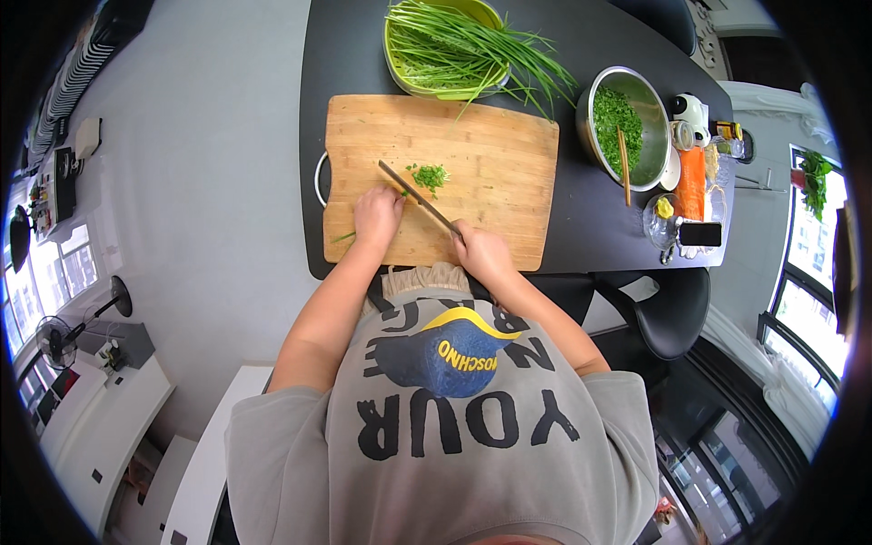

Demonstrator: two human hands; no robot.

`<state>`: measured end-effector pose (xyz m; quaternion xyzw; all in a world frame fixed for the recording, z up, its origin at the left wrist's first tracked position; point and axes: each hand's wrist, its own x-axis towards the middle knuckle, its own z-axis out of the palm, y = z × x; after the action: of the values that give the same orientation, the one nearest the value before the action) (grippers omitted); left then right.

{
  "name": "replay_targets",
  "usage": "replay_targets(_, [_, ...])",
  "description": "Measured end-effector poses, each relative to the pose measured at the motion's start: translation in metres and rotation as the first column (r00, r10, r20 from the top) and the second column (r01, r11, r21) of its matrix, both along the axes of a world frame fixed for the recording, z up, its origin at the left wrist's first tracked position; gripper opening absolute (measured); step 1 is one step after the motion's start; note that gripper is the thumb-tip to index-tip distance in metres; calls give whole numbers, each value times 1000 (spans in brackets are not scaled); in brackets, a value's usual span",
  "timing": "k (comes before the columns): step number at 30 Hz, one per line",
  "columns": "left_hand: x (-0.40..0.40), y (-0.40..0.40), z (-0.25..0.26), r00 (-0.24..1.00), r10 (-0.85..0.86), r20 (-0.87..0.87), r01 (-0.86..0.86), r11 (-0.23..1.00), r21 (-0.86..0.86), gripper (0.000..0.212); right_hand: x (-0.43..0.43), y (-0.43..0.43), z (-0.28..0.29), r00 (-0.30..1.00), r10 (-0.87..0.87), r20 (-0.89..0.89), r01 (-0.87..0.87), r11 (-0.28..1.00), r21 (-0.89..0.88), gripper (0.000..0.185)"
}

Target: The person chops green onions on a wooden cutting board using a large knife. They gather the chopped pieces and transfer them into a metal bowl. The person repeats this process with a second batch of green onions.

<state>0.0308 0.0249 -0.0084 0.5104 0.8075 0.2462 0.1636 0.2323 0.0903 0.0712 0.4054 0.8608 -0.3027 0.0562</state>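
Note:
My right hand (485,253) grips the handle of a kitchen knife (426,203), whose blade slants up and left over a wooden cutting board (507,177). Close to the blade's left side, my left hand (379,214) presses down on a few green stalks (344,237), probably chives. Their tips show at my fingertips and beside my wrist; the middle is hidden under the hand. Just across the blade lies a small heap of chopped greens (430,177). A few loose bits are scattered around it.
Past the board stands a green basket (392,65) of long chives (470,41), some hanging over its right side. A steel bowl (657,129) of chopped greens (616,112) holds chopsticks (623,167). At right are a glass bowl (652,235), an orange packet (691,184) and a phone (700,234).

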Motion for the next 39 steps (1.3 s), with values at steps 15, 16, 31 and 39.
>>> replay_targets(15, [-5,-12,-3,997,-20,-69,23,999,44,9,-15,0,-13,995,-32,96,37,998,-48,21])
replay_targets(16, [-5,-12,-3,998,-22,-64,25,999,40,9,-17,0,-16,994,-73,87,78,996,-47,21])
replay_targets(31, [0,5,1,999,19,-48,-16,999,52,5,7,-1,-8,999,-43,12,43,999,-16,18])
replay_targets(39, [-1,0,-4,999,15,-51,-12,998,55,8,-9,2,2,987,-7,158,17,998,-59,19])
